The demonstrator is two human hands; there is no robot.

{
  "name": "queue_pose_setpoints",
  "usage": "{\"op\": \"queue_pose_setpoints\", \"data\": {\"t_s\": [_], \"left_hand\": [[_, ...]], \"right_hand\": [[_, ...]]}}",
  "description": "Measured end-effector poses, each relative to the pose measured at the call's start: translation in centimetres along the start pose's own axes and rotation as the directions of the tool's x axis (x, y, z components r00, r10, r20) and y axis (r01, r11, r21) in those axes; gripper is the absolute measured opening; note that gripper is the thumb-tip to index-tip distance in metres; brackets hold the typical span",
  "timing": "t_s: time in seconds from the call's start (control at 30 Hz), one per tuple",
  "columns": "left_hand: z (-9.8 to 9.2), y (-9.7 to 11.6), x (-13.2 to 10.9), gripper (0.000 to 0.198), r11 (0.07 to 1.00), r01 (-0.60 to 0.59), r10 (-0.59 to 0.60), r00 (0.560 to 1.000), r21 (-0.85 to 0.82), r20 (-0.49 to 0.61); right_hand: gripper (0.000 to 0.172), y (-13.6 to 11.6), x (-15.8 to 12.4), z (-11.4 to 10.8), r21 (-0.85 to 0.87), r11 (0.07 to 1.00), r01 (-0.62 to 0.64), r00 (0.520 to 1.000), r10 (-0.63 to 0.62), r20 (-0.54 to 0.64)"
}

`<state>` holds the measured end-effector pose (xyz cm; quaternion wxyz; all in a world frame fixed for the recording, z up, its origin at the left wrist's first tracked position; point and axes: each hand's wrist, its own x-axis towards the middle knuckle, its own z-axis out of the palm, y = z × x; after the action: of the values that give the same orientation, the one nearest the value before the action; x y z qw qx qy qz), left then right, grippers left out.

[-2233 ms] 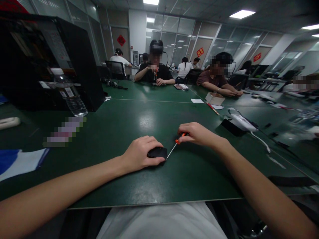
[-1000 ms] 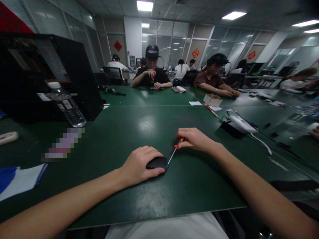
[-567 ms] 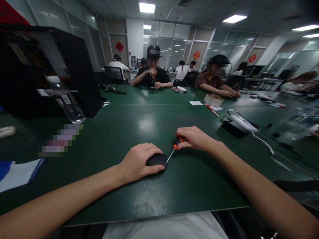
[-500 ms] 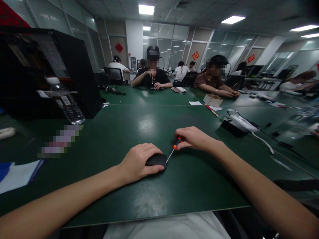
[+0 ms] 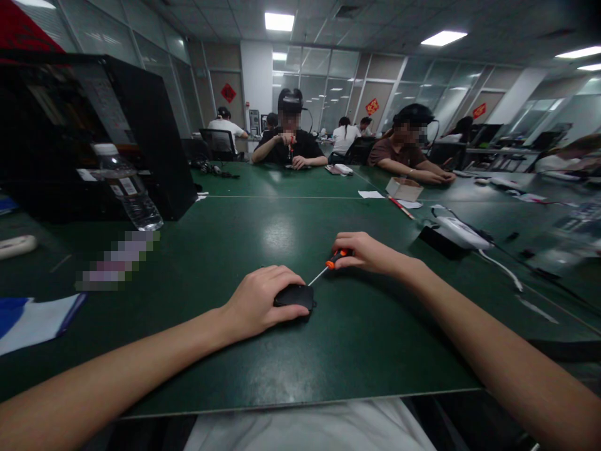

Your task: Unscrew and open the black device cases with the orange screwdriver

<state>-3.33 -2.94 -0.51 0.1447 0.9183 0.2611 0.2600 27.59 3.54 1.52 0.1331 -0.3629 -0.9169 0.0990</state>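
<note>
My left hand (image 5: pixel 265 294) grips a small flat black case (image 5: pixel 295 299) from its left side, thumb along the near edge and fingers over the far edge. The case rests on the green tabletop (image 5: pixel 201 369); what kind of device it is does not show. In my right hand (image 5: pixel 364 250) is a screwdriver with an orange and black handle (image 5: pixel 335 258), fingers closed round it. Its thin metal shaft (image 5: pixel 318 276) slants down to the left, the tip at the far right corner of the case. Whether the tip touches the case I cannot tell.
A water bottle (image 5: pixel 129 194) stands at the left before a large black cabinet (image 5: pixel 164 138). To the right lie a white power strip (image 5: pixel 460 230) with cables and a small open box (image 5: pixel 404 188). Two people (image 5: pixel 300 147) (image 5: pixel 399 150) sit across the table.
The screwdriver tip has shifted from the case's right edge to its far right corner. My right hand has moved slightly away from me, and the shaft lies at a flatter slant.
</note>
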Motion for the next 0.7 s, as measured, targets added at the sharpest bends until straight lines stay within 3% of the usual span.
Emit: {"op": "queue_pose_setpoints", "data": {"t_s": [0.2, 0.33, 0.5, 0.7], "left_hand": [[0.3, 0.6, 0.0, 0.038, 1.000, 0.031, -0.031, 1.000, -0.002, 0.002], [-0.3, 0.3, -0.1, 0.041, 0.997, 0.024, -0.024, 1.000, -0.070, 0.001], [-2.3, -1.1, -0.4, 0.054, 0.985, 0.048, -0.016, 0.982, -0.163, 0.190], [-2.3, -1.3, -0.4, 0.043, 0.964, 0.177, -0.149, 0.978, -0.200, 0.143]], "right_hand": [[0.060, -2.2, 0.1, 0.1, -0.038, 0.997, 0.066, 0.996, -0.063, 0.067], [0.057, -3.0, 0.1, 0.0, -0.053, 0.998, 0.044, 0.994, -0.038, 0.100], [0.056, -2.6, 0.0, -0.3, -0.071, 0.997, -0.023, 0.994, 0.031, 0.106], [0.052, -1.7, -0.2, -0.5, -0.092, 0.994, -0.058, 0.996, 0.064, 0.066]]}}
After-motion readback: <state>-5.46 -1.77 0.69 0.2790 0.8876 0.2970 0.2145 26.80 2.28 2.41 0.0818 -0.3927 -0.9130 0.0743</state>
